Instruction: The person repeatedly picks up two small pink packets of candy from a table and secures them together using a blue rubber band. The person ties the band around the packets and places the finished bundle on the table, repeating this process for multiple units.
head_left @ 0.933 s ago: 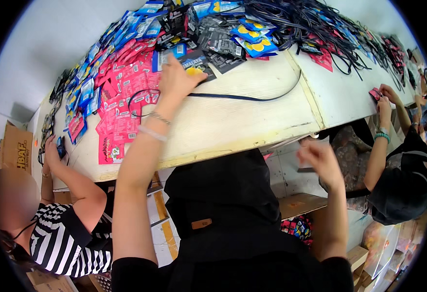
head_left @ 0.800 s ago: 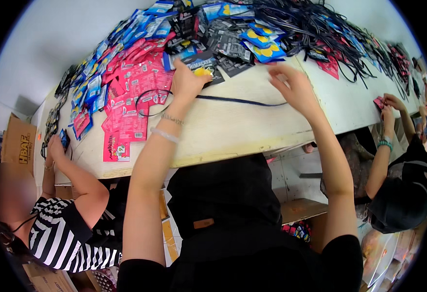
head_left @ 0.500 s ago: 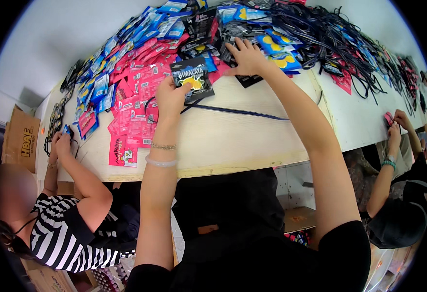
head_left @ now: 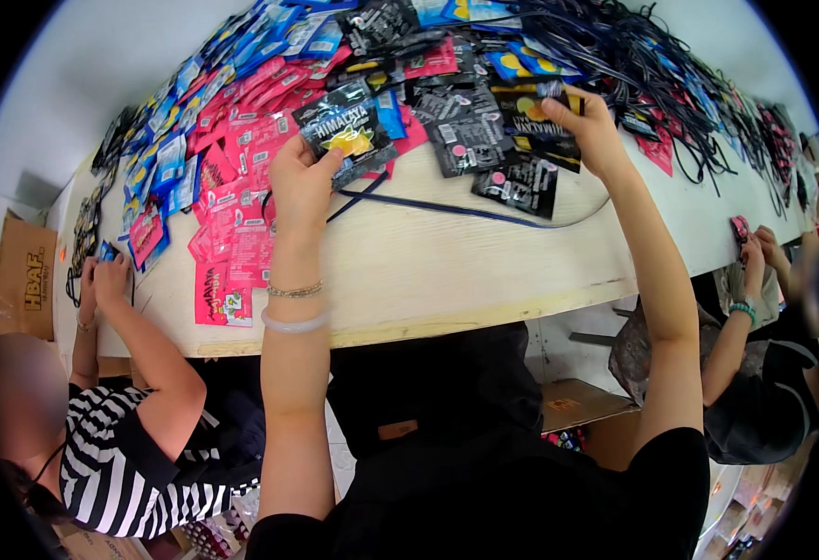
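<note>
My left hand [head_left: 303, 177] is closed on a small black packet [head_left: 361, 142] with yellow fruit printed on it, thumb on its front. On the right, my right hand [head_left: 593, 129] grips another black packet [head_left: 528, 110] with yellow print, thumb over its face. Loose black packets [head_left: 519, 189] lie on the table just below and left of that hand. A thin dark strap [head_left: 437, 207] stretches across the pale tabletop [head_left: 428, 271] between my hands. Pink packets [head_left: 251, 224] lie overlapping beside my left wrist.
Blue packets [head_left: 162, 173] are heaped at the left and back. A tangle of dark straps [head_left: 671, 84] covers the back right. A co-worker in stripes [head_left: 130, 448] works at the left, another person [head_left: 764, 383] at the right. A cardboard box [head_left: 25, 275] stands far left.
My right hand has gone from reaching flat over the pile to gripping a black packet, moving right. More black packets now lie spread on the table. My left hand still holds its packet, now tilted.
</note>
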Motion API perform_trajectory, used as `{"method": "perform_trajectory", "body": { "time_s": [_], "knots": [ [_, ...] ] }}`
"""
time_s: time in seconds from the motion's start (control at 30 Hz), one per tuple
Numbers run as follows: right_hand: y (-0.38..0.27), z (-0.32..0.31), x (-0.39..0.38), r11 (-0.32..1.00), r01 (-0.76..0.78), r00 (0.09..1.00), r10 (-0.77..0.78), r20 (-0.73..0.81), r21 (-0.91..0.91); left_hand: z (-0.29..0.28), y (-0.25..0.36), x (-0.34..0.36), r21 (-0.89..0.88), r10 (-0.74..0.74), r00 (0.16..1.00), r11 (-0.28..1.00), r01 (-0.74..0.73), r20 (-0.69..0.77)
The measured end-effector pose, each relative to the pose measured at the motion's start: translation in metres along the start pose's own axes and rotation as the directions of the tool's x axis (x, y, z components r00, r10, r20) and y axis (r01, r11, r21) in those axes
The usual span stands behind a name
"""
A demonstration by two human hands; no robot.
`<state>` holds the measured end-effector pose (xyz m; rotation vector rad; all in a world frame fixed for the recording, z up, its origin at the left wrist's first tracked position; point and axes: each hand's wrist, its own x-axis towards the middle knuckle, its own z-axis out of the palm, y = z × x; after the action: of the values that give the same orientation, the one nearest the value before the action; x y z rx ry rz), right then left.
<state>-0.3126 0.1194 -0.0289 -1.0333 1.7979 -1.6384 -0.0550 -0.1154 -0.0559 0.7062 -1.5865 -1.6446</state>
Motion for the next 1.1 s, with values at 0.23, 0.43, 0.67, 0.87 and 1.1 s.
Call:
{"method": "perform_trajectory", "body": {
  "time_s": [0.23,0.43,0.67,0.87,1.1],
  "knots": [
    [0.009,-0.001,0.008,0.88,-0.101,0.982,0.163,-0.096,0.463,0.007,0.008,-0.002,-0.184,-0.154,0.985,0.969,0.166,0.076],
    [-0.007,0.021,0.0,0.942,-0.021,0.994,0.056,-0.095,0.335,0.003,0.005,-0.002,-0.328,-0.185,0.907,0.89,0.318,0.378],
    [-0.004,0.062,-0.027,0.739,0.544,0.78,-0.27,0.564,-0.397,0.005,-0.008,-0.003,-0.387,-0.293,0.785,0.743,0.546,0.545],
    [0.01,0.038,-0.032,0.591,0.651,0.755,-0.438,0.487,-0.477,0.008,-0.004,-0.004,-0.447,-0.319,0.724,0.616,0.649,0.611],
    [-0.001,0.067,-0.069,0.934,0.252,0.885,-0.328,-0.331,-0.252,0.02,-0.004,-0.012,-0.483,-0.292,0.737,0.601,0.637,0.609]
  ]
}}
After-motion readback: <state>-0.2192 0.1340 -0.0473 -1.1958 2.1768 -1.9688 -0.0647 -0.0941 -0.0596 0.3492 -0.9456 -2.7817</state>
